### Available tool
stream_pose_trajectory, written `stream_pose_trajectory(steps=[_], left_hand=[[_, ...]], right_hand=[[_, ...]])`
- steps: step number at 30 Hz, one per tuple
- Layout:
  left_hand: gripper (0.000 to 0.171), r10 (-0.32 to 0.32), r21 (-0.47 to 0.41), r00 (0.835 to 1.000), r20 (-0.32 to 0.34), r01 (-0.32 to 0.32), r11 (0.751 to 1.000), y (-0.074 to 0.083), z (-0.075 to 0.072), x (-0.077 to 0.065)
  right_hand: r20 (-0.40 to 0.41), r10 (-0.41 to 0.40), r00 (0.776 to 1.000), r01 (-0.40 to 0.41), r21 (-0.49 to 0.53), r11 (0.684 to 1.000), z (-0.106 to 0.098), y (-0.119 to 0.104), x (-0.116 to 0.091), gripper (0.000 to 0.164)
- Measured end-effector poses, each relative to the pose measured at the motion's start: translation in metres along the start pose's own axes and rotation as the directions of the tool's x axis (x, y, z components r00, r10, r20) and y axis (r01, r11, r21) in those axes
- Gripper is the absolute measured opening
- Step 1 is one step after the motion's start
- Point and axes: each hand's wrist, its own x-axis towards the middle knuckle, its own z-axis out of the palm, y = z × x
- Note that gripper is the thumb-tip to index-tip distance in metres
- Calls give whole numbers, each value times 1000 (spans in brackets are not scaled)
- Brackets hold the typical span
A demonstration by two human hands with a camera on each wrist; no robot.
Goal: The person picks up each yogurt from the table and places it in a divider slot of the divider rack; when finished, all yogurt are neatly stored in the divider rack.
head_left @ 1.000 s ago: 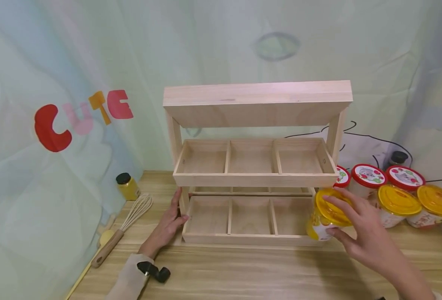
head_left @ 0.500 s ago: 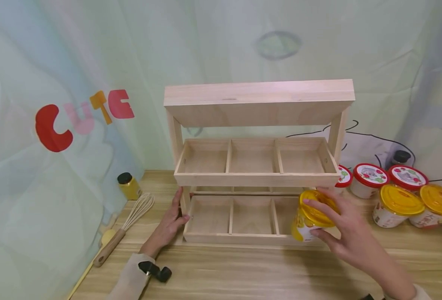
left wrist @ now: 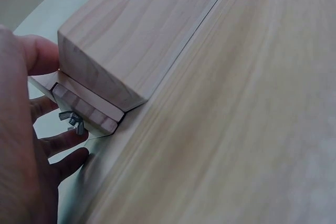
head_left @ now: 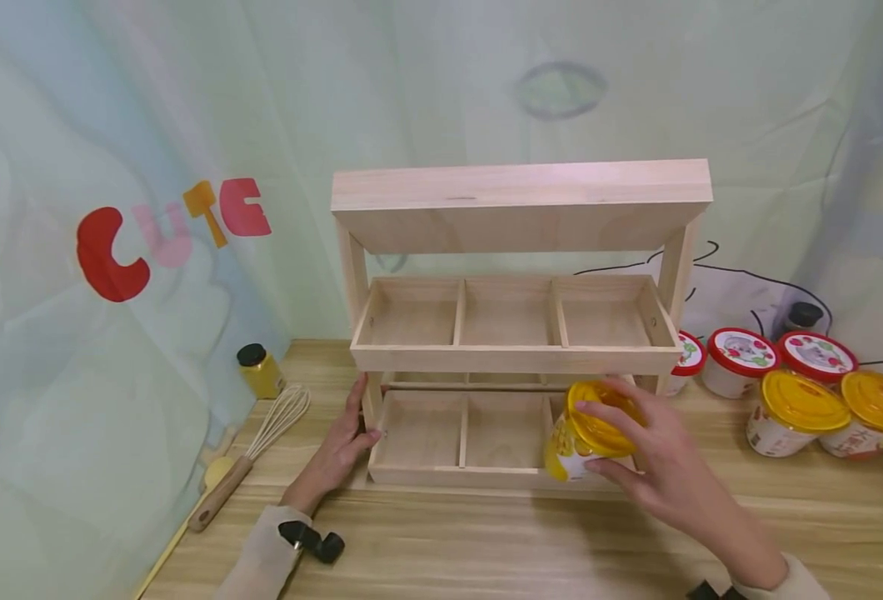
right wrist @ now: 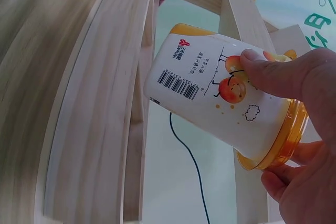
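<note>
In the head view my right hand [head_left: 670, 467] grips a tub [head_left: 575, 454] with an orange-yellow lid by its top. It is tilted over the right compartment of the lower tray [head_left: 486, 477] of a light wooden two-tier rack [head_left: 516, 360]. In the right wrist view the tub [right wrist: 210, 87] shows white printing with a barcode and fruit figures; thumb and fingers hold it near the lid. My left hand [head_left: 334, 457] holds the rack's lower left corner. In the left wrist view its thumb touches the wooden corner [left wrist: 100, 66] and its fingers curl around the side by a wing nut [left wrist: 72, 120].
Several tubs stand at the right, among them yellow-lidded ones [head_left: 792, 412] and red-lidded ones [head_left: 741, 354]. A dark-capped bottle [head_left: 801, 315] is behind them. Left of the rack lie a whisk [head_left: 250, 458] and a small yellow jar [head_left: 260, 372] with a black cap.
My right hand has carried the tub leftward along the lower tray's front, from its right end to over the right compartment. The left hand stays at the rack's corner.
</note>
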Motion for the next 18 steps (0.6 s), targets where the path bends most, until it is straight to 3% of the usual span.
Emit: stream_pose_trajectory(steps=[2, 9, 13, 18], left_hand=[[96, -18, 12, 1000, -4, 18, 1000, 1, 1, 0], [93, -92, 67, 996, -1, 92, 993, 39, -1, 9], [94, -105, 83, 994, -6, 105, 991, 41, 0, 9], [95, -96, 94, 995, -14, 97, 991, 41, -1, 9]], right_hand=[[-9, -12, 1000, 12, 13, 1000, 4, -3, 3, 81], [-36, -21, 999, 23, 58, 998, 22, -13, 7, 76], [-48, -8, 999, 12, 84, 996, 33, -20, 9, 74], [-110, -42, 993, 54, 108, 993, 47, -27, 16, 78]])
